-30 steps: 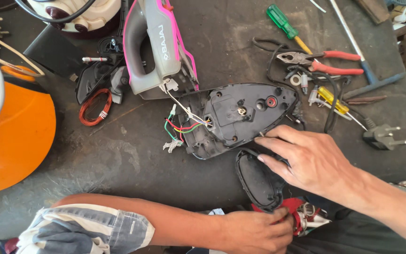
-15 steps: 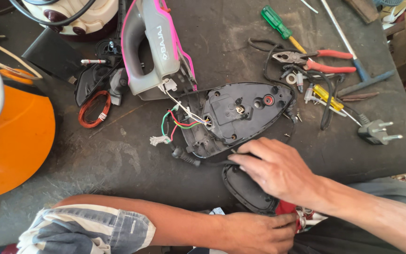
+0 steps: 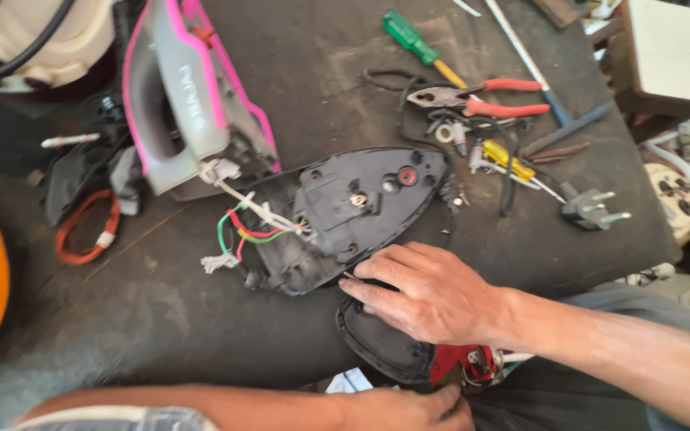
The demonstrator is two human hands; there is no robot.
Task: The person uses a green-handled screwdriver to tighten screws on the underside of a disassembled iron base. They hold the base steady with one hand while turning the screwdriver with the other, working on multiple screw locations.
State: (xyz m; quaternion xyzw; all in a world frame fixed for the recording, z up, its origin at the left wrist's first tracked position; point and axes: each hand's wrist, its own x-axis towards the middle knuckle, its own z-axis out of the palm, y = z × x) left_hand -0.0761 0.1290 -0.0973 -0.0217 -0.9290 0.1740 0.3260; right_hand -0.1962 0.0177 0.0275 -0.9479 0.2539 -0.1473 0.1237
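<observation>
An electric iron lies taken apart on the dark counter [image 3: 161, 319]. Its black base plate [image 3: 353, 211] sits at the centre of the frame, underside up, with red, green and white wires [image 3: 241, 231] running from its left end to the grey and pink iron body [image 3: 189, 104] at the upper left. The right hand [image 3: 429, 291] rests palm down, fingers spread and loosely flat, touching the lower edge of the base plate and lying over a black oval cover [image 3: 381, 347] just below it; it grips nothing. The left hand [image 3: 409, 411], at the bottom edge of the frame, is mostly cut off; its fingertips meet a red part [image 3: 461, 363] beside the cover, but whether it grips it I cannot tell. The work looks mid-way: parts separated, wiring exposed. Fitting the cover would call for careful lining up clear of the wires. Pliers [image 3: 481, 100], a green screwdriver [image 3: 413, 40] and a plug [image 3: 592, 209] crowd the upper right; the counter edge falls away near the right forearm, while the lower left gives open room
</observation>
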